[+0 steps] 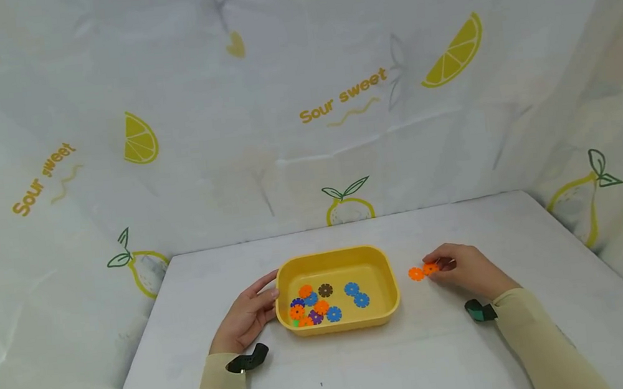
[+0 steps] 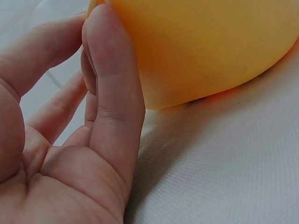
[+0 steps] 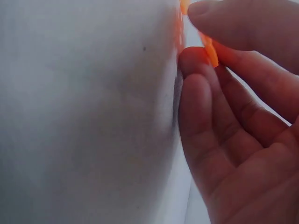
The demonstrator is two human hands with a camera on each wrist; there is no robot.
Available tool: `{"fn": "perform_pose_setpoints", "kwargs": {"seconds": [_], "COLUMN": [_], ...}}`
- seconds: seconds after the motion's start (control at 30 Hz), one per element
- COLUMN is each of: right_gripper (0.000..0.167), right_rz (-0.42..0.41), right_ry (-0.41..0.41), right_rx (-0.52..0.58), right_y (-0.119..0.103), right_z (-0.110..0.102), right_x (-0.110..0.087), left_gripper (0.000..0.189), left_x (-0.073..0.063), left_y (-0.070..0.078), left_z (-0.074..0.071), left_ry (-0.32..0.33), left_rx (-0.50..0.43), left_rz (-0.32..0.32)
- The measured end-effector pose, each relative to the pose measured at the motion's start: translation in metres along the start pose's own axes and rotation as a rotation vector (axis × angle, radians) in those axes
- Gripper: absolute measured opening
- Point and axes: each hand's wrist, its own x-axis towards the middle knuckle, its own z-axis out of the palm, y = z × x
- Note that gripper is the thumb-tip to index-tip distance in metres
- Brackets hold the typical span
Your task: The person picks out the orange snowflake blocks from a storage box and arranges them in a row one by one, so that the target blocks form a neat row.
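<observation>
My left hand point(image 1: 248, 316) grips the left edge of a yellow plastic tray point(image 1: 341, 326), its fingers bent at the rim in the left wrist view. Inside the tray lie several notched snowflake discs: a loose cluster at the left with orange, blue and purple ones, a brown disc point(image 1: 325, 290), and two blue discs point(image 1: 357, 295) side by side nearer the middle. To the right of the tray, my right hand point(image 1: 465, 267) pinches an orange snowflake disc point(image 1: 430, 268) between thumb and fingers. A second orange disc point(image 1: 416, 274) adjoins it on the left, close over the table.
A white cloth covers the table point(image 1: 362, 371). Behind it hangs a white curtain point(image 1: 220, 184) printed with lemons and words, which continues along the right side. Black bands point(image 1: 248, 358) with small devices sit at both wrists, over beige sleeves point(image 1: 540, 341).
</observation>
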Motion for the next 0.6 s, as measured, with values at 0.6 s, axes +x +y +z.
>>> {"fn": "perform_pose_setpoints", "kwargs": {"seconds": [0.6], "right_gripper": [0.028], "right_rz": [-0.011], "right_ry": [-0.016], "right_rx": [-0.046], "right_y": [-0.01], "right_z": [0.001], "right_x": [-0.002], "left_gripper": [0.063], "left_x": [0.0], "left_y": [0.001], "left_z": [0.003], "left_ry": [0.011], "left_rx": [-0.019], "left_rz": [-0.012]}}
